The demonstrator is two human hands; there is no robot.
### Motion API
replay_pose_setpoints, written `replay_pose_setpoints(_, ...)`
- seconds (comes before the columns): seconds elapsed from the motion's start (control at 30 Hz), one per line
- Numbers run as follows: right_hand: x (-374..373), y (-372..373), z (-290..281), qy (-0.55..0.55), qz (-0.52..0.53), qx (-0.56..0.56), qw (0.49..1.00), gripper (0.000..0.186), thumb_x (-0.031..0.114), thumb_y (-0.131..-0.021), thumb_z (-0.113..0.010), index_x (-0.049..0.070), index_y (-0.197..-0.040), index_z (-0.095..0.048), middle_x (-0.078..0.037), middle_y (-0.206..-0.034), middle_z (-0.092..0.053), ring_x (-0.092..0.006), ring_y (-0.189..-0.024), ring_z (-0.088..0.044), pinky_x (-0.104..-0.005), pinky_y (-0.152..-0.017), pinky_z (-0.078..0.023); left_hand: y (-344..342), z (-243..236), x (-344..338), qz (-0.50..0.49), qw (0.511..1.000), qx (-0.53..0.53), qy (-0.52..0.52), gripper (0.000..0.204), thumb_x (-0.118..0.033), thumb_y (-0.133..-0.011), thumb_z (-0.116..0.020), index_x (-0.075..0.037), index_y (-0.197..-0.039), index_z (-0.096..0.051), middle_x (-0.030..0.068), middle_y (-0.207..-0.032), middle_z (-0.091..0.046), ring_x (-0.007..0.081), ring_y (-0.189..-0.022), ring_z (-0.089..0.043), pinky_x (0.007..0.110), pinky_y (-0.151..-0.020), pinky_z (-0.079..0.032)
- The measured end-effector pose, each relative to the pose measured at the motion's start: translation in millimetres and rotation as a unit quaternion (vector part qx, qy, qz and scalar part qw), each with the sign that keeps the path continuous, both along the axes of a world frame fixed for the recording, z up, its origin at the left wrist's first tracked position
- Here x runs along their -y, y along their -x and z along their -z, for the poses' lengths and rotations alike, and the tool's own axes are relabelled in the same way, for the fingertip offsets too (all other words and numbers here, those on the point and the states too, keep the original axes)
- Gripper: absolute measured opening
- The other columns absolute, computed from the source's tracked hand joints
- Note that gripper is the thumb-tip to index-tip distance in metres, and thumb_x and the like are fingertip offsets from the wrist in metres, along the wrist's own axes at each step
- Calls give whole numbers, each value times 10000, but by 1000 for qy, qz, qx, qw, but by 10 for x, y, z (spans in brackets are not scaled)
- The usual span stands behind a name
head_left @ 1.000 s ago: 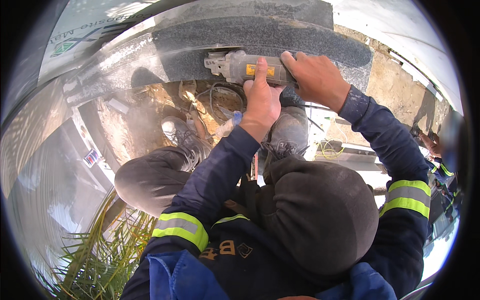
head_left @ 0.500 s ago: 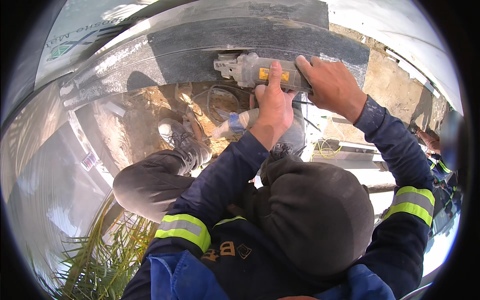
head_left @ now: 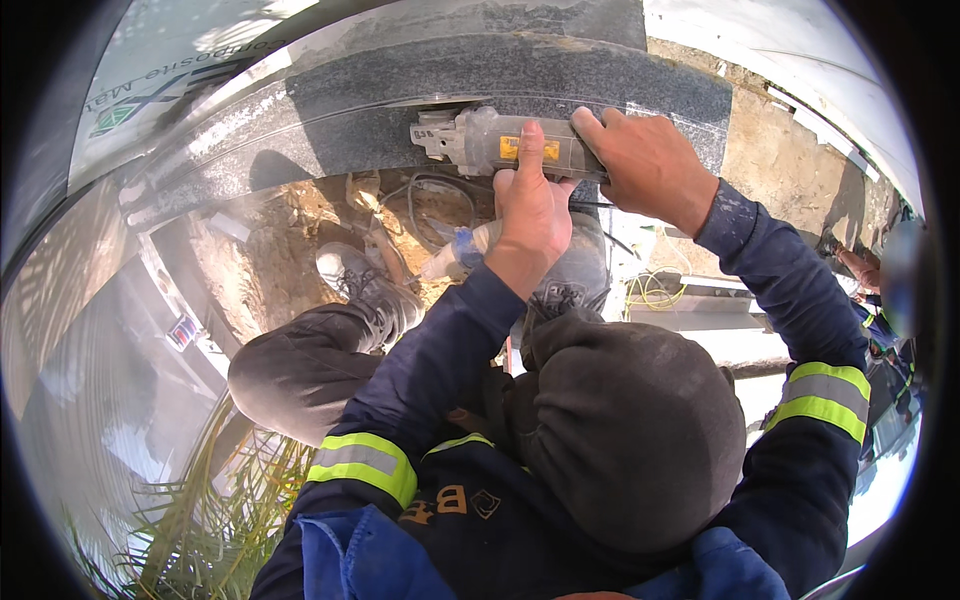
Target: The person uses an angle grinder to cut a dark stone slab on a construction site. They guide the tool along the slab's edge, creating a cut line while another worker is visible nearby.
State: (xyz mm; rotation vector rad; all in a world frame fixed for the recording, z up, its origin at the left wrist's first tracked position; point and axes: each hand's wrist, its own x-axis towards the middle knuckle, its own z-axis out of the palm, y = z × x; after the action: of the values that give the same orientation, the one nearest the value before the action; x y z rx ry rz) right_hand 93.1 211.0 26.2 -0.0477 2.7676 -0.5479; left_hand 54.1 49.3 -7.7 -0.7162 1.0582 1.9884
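A dusty grey angle grinder (head_left: 482, 142) with a yellow label lies level against the dark grey stone slab (head_left: 365, 75), its blocky head toward the left. My left hand (head_left: 534, 208) holds the body from the near side, the thumb laid up along the label. Around the rear end wraps my right hand (head_left: 655, 165), its fingers over the top. The grinder's disc and underside are hidden. A thin line runs lengthwise along the slab, passing just beyond the tool.
Sandy ground (head_left: 270, 240) with a loose pale hose (head_left: 412, 205) lies below the slab, beside my shoe (head_left: 345, 270). A yellow-green cord (head_left: 655, 292) is coiled at right. Palm leaves (head_left: 230, 500) stand lower left. Another person's arm (head_left: 858, 268) shows at far right.
The grinder has slid slightly left along the slab, with both my hands moving along on it. My grip looks the same.
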Motion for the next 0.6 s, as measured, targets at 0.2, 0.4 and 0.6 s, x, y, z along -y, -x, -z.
replay_pose_setpoints(0.2, -99, -136, -62, 0, 12, 0, 1000, 506, 68, -772, -767, 43, -1219, -532, -152, -849, -649, -362, -748, -705, -458, -618, -541, -122, -29, -114, 3, 1000, 4, -7, 665, -452, -972, -743, -24, -1394, -459, 108, -1378, -544, 265, -1337, -512, 560, -1198, -360)
replay_pose_setpoints(0.4, 4, -9, 123, 19, 4, -23, 1000, 485, 78, -784, -761, 39, -1210, -533, -157, -870, -664, -367, -763, -708, -464, -638, -557, 26, 79, 9, 3, 1000, -14, 19, 706, -455, -967, -748, -4, -1410, -433, 126, -1391, -530, 281, -1342, -507, 574, -1195, -366)
replay_pose_setpoints(0.6, 66, 95, 178, 13, -5, -28, 1000, 468, 79, -785, -760, 31, -1190, -531, -155, -874, -672, -362, -771, -713, -466, -637, -560, 125, 94, 67, -2, 1000, -18, 10, 691, -439, -975, -743, 0, -1407, -428, 132, -1384, -525, 282, -1333, -515, 567, -1180, -392)
